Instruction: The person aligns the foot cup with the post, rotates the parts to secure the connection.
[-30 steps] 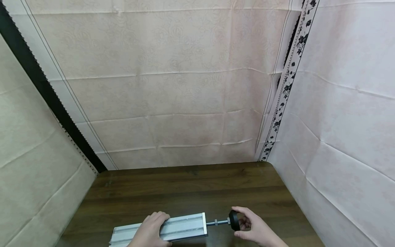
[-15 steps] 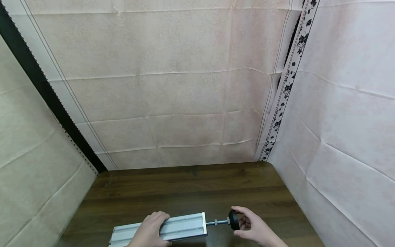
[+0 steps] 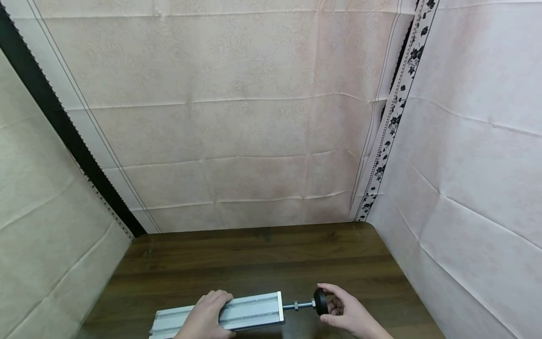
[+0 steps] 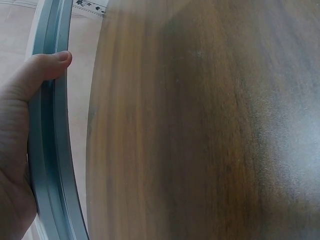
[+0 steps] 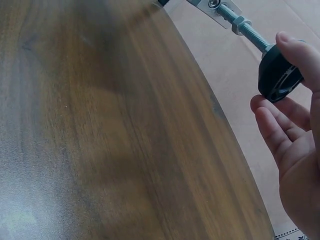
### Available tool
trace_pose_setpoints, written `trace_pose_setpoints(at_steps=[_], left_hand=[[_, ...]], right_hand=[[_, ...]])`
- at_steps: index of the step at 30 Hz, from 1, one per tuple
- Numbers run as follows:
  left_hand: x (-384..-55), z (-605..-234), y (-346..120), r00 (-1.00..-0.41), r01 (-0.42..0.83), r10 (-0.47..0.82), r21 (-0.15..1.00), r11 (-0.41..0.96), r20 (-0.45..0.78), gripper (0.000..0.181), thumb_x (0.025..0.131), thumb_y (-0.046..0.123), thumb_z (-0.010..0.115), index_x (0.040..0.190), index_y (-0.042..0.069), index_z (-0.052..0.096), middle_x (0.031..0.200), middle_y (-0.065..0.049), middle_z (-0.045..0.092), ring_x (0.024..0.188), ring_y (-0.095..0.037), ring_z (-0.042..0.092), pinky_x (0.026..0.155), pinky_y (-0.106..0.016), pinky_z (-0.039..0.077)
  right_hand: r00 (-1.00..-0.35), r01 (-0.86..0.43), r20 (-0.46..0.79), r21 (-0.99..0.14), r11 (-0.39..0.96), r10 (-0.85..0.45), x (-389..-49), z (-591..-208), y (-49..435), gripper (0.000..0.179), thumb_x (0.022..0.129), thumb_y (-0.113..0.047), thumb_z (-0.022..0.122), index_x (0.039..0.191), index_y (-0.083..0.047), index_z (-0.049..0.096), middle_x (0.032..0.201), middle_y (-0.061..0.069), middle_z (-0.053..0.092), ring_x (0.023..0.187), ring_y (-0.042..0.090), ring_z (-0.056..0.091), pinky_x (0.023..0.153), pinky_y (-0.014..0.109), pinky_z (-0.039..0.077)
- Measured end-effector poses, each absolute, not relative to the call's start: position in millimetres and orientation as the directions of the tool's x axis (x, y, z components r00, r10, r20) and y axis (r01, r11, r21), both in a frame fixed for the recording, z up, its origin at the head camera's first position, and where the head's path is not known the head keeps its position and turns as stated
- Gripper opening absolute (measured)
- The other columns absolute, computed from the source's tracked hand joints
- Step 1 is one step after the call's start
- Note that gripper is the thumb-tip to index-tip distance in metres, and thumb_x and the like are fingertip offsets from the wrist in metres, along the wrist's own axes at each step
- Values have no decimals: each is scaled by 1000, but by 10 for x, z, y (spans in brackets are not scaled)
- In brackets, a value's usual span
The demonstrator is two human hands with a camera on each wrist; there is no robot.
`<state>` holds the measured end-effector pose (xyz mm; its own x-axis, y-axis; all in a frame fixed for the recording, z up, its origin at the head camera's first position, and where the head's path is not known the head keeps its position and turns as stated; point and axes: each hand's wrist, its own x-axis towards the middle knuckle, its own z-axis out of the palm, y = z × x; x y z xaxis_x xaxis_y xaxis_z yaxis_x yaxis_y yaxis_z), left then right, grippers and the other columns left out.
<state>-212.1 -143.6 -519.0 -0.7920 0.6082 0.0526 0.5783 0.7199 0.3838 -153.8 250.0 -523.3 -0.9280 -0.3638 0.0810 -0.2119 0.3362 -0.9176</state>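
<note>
A silvery aluminium profile (image 3: 254, 310) with grooved sides lies across the front of the head view, a flat end plate on its right end. My left hand (image 3: 207, 315) grips it near the middle; in the left wrist view the thumb (image 4: 62, 56) wraps over the grooved face of the profile (image 4: 52, 130). From the end plate a threaded rod (image 3: 296, 306) with a nut on it runs right to a black round levelling foot (image 3: 321, 302). My right hand (image 3: 349, 313) pinches that foot by its rim between thumb and fingers, as the right wrist view also shows the black foot (image 5: 276, 75).
Below is a dark brown wood-grain table (image 3: 254, 254) with rounded far corners. Pale creased cloth (image 3: 254, 132) hangs behind it, with more cloth (image 3: 466, 165) on the right and left. A black strip (image 3: 72, 127) runs down the left corner.
Almost nothing differs. The right hand's fingers and the black foot have shifted very slightly left; the left hand and the profile stay where they were.
</note>
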Motion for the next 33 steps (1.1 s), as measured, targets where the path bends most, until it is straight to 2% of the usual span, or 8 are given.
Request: trace_pose_setpoints(at_steps=[22,29,33], left_hand=[[-2129,-5205,-1410,-791,582,608,381,718,63,69,65,48,79,116,6,58,109,-2,56,98,-23,52,80,-46,41],[-2135,-5205,-1417,-794,579,605,383,720,63,70,65,50,79,116,6,58,109,-2,57,98,-23,52,80,-46,41],[-2132,-5198,-1419,-797,568,602,398,720,48,71,65,50,79,116,6,58,109,-2,56,99,-23,51,80,-47,41]], right_hand=[[-930,-210,82,-918,335,-358,-1526,-5209,2497,63,84,-20,70,137,-2,40,100,15,57,77,12,59,66,27,49],[-940,-162,40,-927,339,-340,-1535,-5218,2496,65,84,-23,71,138,-5,40,102,14,57,78,14,59,65,27,49],[-938,-175,51,-923,342,-342,-1540,-5226,2497,65,84,-23,70,139,-4,39,103,15,56,78,14,59,65,28,49]])
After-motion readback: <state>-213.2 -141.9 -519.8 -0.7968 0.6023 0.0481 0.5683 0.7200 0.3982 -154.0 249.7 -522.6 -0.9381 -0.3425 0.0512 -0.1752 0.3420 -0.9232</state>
